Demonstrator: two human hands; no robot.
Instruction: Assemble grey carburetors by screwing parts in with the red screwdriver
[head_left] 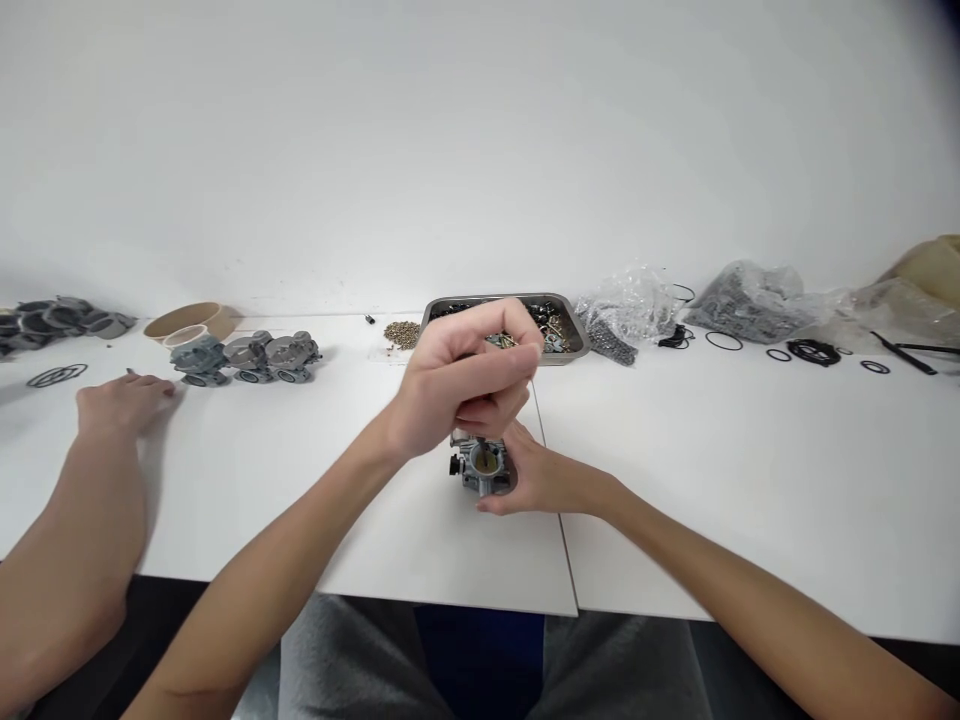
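A small grey metal carburettor body [482,465] stands on the white table [712,480] just in front of me. My right hand [544,480] is wrapped round its right side and holds it in place. My left hand [461,385] hovers right above it, fingers curled into a tight pinch. Whatever the pinch holds is hidden by the fingers.
Another person's hand [124,400] lies flat on the table at the left. Grey carburettor bodies [247,358] and a tape roll [191,320] sit beyond it. At the back are a metal tray [574,335] of small parts, brass bits [403,333], plastic bags [742,295] and black O-rings [814,351].
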